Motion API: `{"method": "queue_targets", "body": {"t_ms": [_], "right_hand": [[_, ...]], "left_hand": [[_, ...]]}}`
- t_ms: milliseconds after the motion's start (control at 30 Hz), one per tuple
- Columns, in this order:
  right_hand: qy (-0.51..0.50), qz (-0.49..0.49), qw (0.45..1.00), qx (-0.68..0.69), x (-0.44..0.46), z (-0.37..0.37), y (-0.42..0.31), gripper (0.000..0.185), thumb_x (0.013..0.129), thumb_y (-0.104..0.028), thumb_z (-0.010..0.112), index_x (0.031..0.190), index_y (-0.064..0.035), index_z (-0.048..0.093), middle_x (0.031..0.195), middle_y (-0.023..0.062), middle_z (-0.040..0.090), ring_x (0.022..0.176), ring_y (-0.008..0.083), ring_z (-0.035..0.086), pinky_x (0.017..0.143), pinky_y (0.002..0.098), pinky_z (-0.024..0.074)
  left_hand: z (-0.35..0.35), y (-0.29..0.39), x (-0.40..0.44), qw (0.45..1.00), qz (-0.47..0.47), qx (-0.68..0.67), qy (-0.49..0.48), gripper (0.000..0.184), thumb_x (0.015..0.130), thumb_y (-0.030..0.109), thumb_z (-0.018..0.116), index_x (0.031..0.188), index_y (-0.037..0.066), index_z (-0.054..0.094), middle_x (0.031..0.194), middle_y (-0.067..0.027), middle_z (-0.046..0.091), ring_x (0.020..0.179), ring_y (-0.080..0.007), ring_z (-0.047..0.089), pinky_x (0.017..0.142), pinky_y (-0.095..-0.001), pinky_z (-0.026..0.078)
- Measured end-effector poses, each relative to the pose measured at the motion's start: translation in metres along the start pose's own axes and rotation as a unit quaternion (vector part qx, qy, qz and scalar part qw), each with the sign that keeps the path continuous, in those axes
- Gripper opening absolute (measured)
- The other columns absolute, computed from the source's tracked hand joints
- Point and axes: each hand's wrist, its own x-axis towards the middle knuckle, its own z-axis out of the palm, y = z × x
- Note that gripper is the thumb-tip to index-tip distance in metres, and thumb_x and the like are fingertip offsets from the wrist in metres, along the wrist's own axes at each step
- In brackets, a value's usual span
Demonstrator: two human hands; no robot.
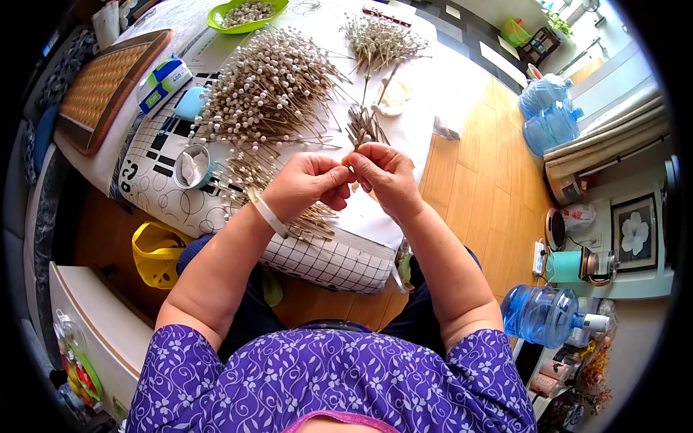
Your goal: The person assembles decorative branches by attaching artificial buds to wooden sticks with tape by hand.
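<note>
My left hand point(307, 184) and my right hand point(388, 177) meet fingertip to fingertip over the table's near edge. Both are closed in a pinch; what sits between the fingertips is too small to make out. Just beyond them lies a small bundle of brown stems point(364, 128), close to my right fingers. A large heap of thin dry stems with pale round heads point(267, 90) spreads ahead and to the left. More loose stems point(249, 177) lie beside and partly under my left hand. Farther back is a smaller bunch of beaded stems point(379, 40).
On the patterned tablecloth point(191, 209) stand a small cup with white tissue point(193, 167), a blue case point(190, 104) and a tissue pack point(164, 84). A green bowl of pale heads point(245, 16) is at the back. A yellow basket point(157, 252) sits low left; water jugs point(541, 315) stand right.
</note>
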Motion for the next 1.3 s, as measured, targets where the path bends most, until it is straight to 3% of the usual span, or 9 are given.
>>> {"method": "queue_targets", "body": {"t_ms": [200, 500, 800, 900, 1033, 1100, 1167, 1200, 1300], "right_hand": [[-0.002, 0.015, 1.0, -0.014, 0.006, 0.004, -0.003, 0.012, 0.084, -0.012, 0.058, 0.082, -0.0002, 0.061, 0.066, 0.002, 0.057, 0.054, 0.0037, 0.047, 0.046, 0.0164, 0.0365], [0.012, 0.005, 0.999, -0.05, 0.002, 0.005, -0.005, 0.015, 0.082, -0.016, 0.061, 0.081, -0.0013, 0.063, 0.067, -0.0014, 0.058, 0.058, 0.0037, 0.049, 0.05, 0.0178, 0.0402], [-0.032, 0.034, 0.999, 0.007, 0.004, -0.005, -0.002, 0.011, 0.081, -0.011, 0.062, 0.084, -0.0002, 0.061, 0.071, 0.0024, 0.06, 0.057, 0.0052, 0.051, 0.048, 0.017, 0.0395], [-0.024, 0.048, 0.998, -0.033, 0.003, -0.004, -0.007, 0.011, 0.081, -0.012, 0.063, 0.082, -0.0006, 0.061, 0.071, 0.002, 0.06, 0.057, 0.0049, 0.05, 0.048, 0.0168, 0.039], [-0.029, -0.024, 0.991, -0.13, 0.005, -0.006, -0.003, 0.013, 0.081, -0.012, 0.062, 0.078, 0.0007, 0.061, 0.065, 0.0011, 0.059, 0.056, 0.0045, 0.05, 0.048, 0.0189, 0.0404], [-0.017, -0.038, 0.981, -0.187, 0.005, -0.004, 0.002, 0.013, 0.081, -0.011, 0.06, 0.076, 0.0009, 0.061, 0.062, 0.0009, 0.059, 0.053, 0.0043, 0.05, 0.047, 0.0202, 0.04], [-0.038, -0.085, 0.968, -0.232, 0.004, 0.0, 0.008, 0.01, 0.079, -0.007, 0.061, 0.077, 0.0021, 0.061, 0.061, 0.0041, 0.06, 0.054, 0.0056, 0.052, 0.05, 0.0222, 0.0431], [-0.038, -0.083, 0.953, -0.29, 0.004, 0.0, 0.004, 0.008, 0.076, -0.005, 0.062, 0.078, 0.0024, 0.062, 0.061, 0.0062, 0.06, 0.055, 0.007, 0.054, 0.052, 0.0236, 0.0451], [-0.048, -0.018, 0.967, -0.25, 0.004, -0.001, -0.002, 0.009, 0.077, -0.007, 0.063, 0.079, 0.0023, 0.062, 0.061, 0.0051, 0.061, 0.054, 0.0071, 0.054, 0.051, 0.0231, 0.0452]], "left_hand": [[-0.007, 0.002, -0.002, 0.999, 0.026, 0.016, 0.035, 0.015, 0.083, 0.015, 0.061, 0.082, 0.0, 0.063, 0.067, -0.0047, 0.06, 0.055, -0.0098, 0.057, 0.054, -0.0217, 0.05], [-0.006, -0.003, 0.001, 0.998, 0.044, 0.042, 0.019, 0.015, 0.083, 0.015, 0.061, 0.082, 0.0, 0.063, 0.068, -0.0049, 0.061, 0.058, -0.0096, 0.059, 0.055, -0.0228, 0.051], [-0.005, -0.011, 0.004, 0.996, 0.065, 0.029, 0.052, 0.014, 0.082, 0.014, 0.062, 0.083, 0.0, 0.063, 0.069, -0.0052, 0.062, 0.059, -0.01, 0.059, 0.056, -0.0229, 0.051], [0.001, -0.012, 0.003, 0.997, 0.056, 0.025, 0.045, 0.014, 0.082, 0.014, 0.062, 0.085, 0.0, 0.063, 0.07, -0.0054, 0.063, 0.059, -0.01, 0.059, 0.057, -0.0231, 0.051], [-0.002, -0.01, 0.007, 0.994, 0.061, 0.073, 0.047, 0.018, 0.083, 0.017, 0.061, 0.088, 0.0, 0.063, 0.075, -0.0059, 0.063, 0.064, -0.0101, 0.06, 0.06, -0.0226, 0.051], [-0.004, -0.014, 0.012, 0.986, 0.115, 0.093, 0.075, 0.022, 0.086, 0.019, 0.057, 0.094, -0.001, 0.062, 0.08, -0.0056, 0.063, 0.07, -0.0097, 0.061, 0.064, -0.0219, 0.051], [-0.008, -0.024, 0.015, 0.986, 0.142, 0.083, 0.026, 0.023, 0.088, 0.018, 0.054, 0.098, -0.002, 0.061, 0.084, -0.0053, 0.063, 0.073, -0.009, 0.06, 0.066, -0.0221, 0.05], [-0.008, -0.026, 0.015, 0.982, 0.151, 0.098, 0.048, 0.023, 0.088, 0.016, 0.053, 0.098, -0.002, 0.061, 0.084, -0.0056, 0.063, 0.072, -0.009, 0.06, 0.066, -0.0229, 0.05], [-0.006, -0.026, 0.016, 0.978, 0.184, 0.069, 0.071, 0.021, 0.087, 0.013, 0.054, 0.095, -0.004, 0.061, 0.083, -0.0074, 0.064, 0.071, -0.0112, 0.06, 0.065, -0.0254, 0.051]]}}
